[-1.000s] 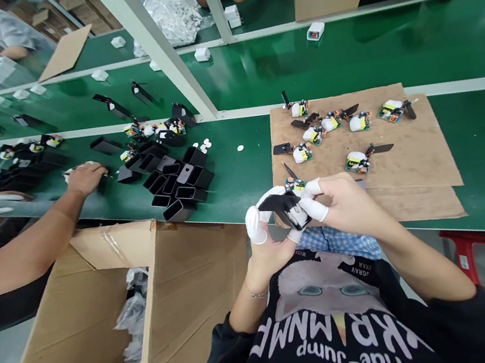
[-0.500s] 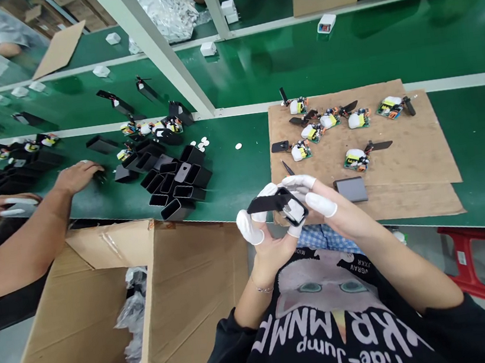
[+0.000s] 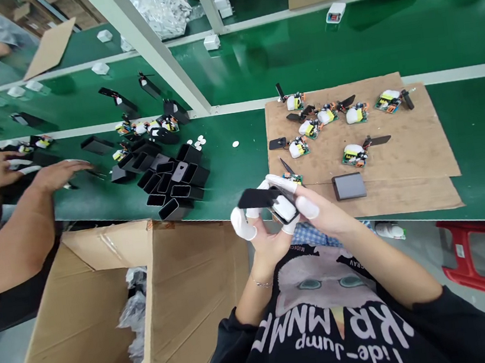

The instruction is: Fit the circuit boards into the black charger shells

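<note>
- My left hand (image 3: 262, 235) and right hand (image 3: 318, 213) meet just in front of my chest, over the near edge of the green table (image 3: 477, 132).
- Between them sits a black shell (image 3: 267, 199), with something white showing at its open end; both hands' capped fingers (image 3: 243, 224) are closed around it, left from below, right from above.
- As I read it, the step in hand is seating a board into the shell; the next move calls for steady pressure along the shell's axis without letting the loose black flap fold under.
- I cannot tell how far in the insert sits; my fingers hide the joint.
- Just beyond my hands lies a cardboard sheet (image 3: 413, 153) carrying several boards (image 3: 355, 156) with white and yellow parts, and a grey block (image 3: 349, 186) near its front edge.
- To the left, a cluster of empty shells (image 3: 174, 181) lies on the table, well apart from my hands.
- A co-worker's arm (image 3: 18, 241) reaches across the table on the far left, clear of my reach.
- An open carton (image 3: 108, 318) stands below the table edge at my left; it crowds that elbow.
</note>
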Motion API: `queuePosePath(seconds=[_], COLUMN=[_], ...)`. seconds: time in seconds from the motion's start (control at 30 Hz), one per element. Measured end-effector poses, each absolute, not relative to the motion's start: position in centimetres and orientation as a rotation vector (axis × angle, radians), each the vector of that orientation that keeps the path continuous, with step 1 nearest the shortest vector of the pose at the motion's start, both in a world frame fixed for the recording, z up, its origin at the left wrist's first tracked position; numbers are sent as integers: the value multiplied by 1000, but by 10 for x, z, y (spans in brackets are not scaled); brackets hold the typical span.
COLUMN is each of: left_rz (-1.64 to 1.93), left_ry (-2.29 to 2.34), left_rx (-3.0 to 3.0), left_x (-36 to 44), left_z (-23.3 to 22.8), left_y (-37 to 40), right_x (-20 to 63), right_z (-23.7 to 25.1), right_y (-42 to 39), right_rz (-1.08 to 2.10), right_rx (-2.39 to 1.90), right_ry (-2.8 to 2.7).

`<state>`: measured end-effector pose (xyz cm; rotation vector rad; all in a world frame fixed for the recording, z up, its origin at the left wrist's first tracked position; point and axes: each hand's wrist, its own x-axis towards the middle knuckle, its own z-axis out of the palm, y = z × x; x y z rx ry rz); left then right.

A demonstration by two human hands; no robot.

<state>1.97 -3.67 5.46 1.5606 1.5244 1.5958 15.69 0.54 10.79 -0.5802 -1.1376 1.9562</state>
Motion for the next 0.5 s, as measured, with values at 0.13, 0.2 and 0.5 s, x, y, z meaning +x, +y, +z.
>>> queuePosePath(seconds=[0.13, 0.2, 0.5], left_rz=[1670, 1638, 1571], left_ry=[1226, 1166, 1173], left_rx=[1521, 1531, 1525], left_x=[20, 17, -5], left_z=[68, 72, 77], left_y=[-32, -34, -43], right_x=[167, 166, 155], right_z=[92, 86, 68], right_y=[5, 4, -5], right_rz=[1990, 1948, 1549], right_rx=[-504, -583, -772], right_ry=[-1244, -1262, -1302])
